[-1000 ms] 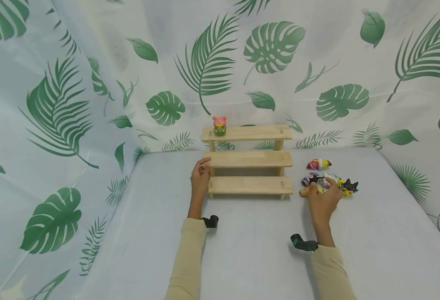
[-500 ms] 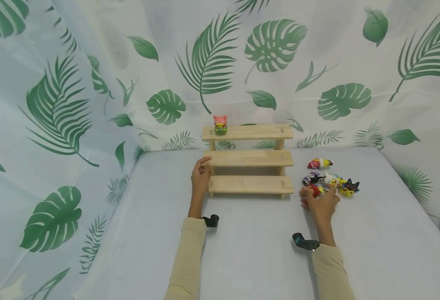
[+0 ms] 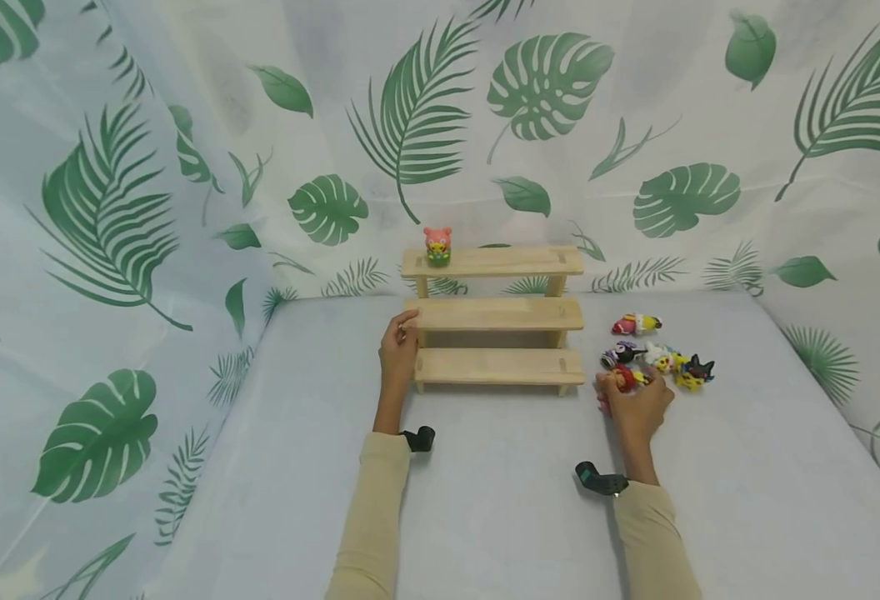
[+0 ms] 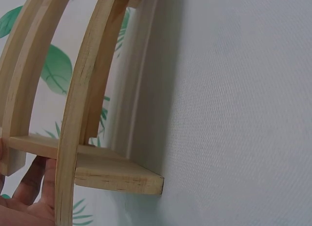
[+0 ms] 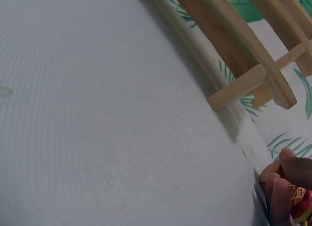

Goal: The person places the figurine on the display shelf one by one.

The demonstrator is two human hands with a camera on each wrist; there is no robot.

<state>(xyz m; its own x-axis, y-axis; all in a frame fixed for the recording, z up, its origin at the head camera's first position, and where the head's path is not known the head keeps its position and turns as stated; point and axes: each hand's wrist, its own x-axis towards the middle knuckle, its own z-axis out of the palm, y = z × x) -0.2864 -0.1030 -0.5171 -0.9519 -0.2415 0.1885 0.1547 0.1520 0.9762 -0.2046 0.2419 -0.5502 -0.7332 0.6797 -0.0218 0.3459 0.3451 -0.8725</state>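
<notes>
A three-step wooden display stand (image 3: 496, 364) is in the middle of the head view. My left hand (image 3: 398, 358) holds its left end at the middle step; in the left wrist view, fingers (image 4: 48, 184) reach in behind the front of a step. A pink-and-green toy figurine (image 3: 437, 247) stands on the top step, at its left. To the right of the stand, my right hand (image 3: 638, 408) pinches a small red figurine (image 3: 622, 377). The right wrist view shows a tan, waffle-patterned part (image 5: 296, 194) of it between thumb and fingers.
Close beyond the right hand lie a purple-and-black figurine (image 3: 620, 354), a white-and-yellow one (image 3: 659, 357) and a yellow one with a black head (image 3: 695, 372). A red-and-yellow figurine (image 3: 637, 324) lies farther back. Leaf-print cloth (image 3: 530, 200) hangs behind the white table (image 3: 507, 483).
The right hand has drawn slightly toward the front, and the red figurine in its fingers has turned so that its red side shows. The left hand keeps its hold on the stand.
</notes>
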